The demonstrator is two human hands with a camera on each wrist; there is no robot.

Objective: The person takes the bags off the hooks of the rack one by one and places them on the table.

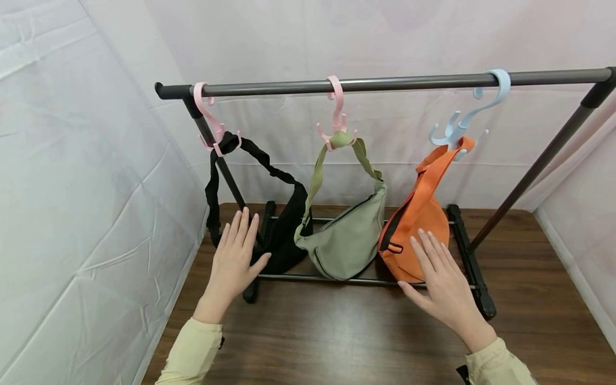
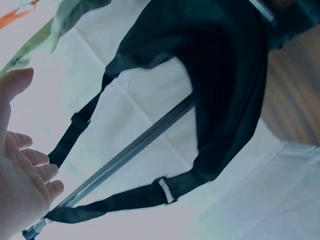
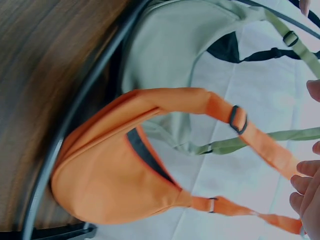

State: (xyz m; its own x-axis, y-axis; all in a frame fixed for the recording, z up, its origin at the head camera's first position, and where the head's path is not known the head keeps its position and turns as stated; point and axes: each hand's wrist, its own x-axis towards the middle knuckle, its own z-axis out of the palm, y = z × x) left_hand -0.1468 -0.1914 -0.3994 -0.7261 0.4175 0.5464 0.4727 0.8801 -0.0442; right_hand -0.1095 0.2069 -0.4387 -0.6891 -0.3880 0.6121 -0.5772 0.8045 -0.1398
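Three shoulder bags hang by their straps from hooks on a dark metal rail. On the left is a black bag (image 1: 286,235), in the middle a sage green bag (image 1: 348,240), on the right an orange bag (image 1: 423,240). My left hand (image 1: 233,262) is held out with straight fingers in front of the black bag, holding nothing. Fingers extended, my right hand (image 1: 443,283) is in front of the orange bag's lower part and grips nothing. In the right wrist view the orange bag (image 3: 115,170) partly covers the green bag (image 3: 165,50).
Two pink hooks (image 1: 337,107) and a light blue hook (image 1: 500,93) sit on the rack's top rail (image 1: 399,84). The rack's lower bars and black feet (image 1: 471,262) stand on a dark wood surface (image 1: 332,331). White cloth walls (image 1: 96,176) surround it.
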